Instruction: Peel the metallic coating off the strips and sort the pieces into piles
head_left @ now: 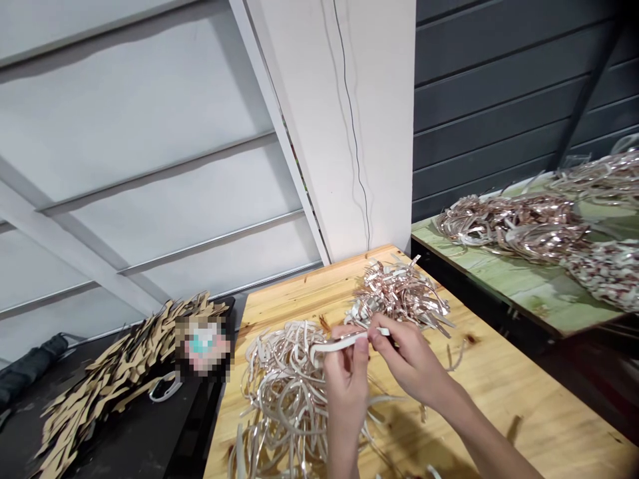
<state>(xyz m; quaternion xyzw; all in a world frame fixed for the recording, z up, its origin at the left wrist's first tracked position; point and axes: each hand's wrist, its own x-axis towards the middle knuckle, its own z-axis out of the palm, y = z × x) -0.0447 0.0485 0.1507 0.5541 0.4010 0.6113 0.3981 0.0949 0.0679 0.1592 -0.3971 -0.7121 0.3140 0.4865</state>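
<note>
Left hand [344,392] and right hand [407,359] each pinching white shiny strip [344,342] between thumb and curled fingers, strip held above wooden desk [524,399]. Pale strip tangle [279,399] just beside left hand, left on desk. Rose-gold strip pile [399,293] far, beyond right hand. More strip piles [509,223] on green board [519,286], right. Tan fringed strips [110,372] on dark surface [150,432], left.
</note>
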